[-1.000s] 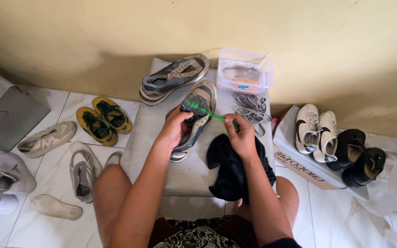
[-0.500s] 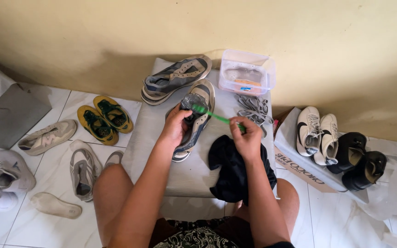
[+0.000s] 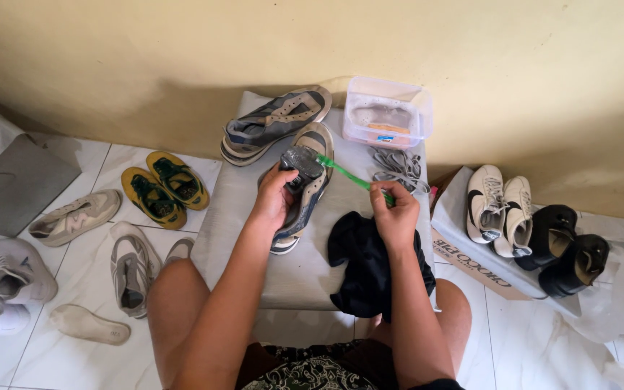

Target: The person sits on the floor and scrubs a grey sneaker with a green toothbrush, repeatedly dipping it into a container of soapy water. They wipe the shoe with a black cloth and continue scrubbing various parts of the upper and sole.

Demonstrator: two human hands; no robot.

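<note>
Your left hand point(image 3: 274, 202) grips the grey sneaker point(image 3: 303, 189), long axis running away from you, while your right hand point(image 3: 394, 217) pinches the green toothbrush point(image 3: 348, 175), bristles angled left onto its tongue.

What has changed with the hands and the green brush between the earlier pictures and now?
Little changed. The right hand drifted slightly lower and rightward, keeping its grip on the green toothbrush, whose head stays at the grey sneaker. The left hand still holds that sneaker in the same spot. The black cloth, the clear plastic box and the other shoes did not move.
</note>
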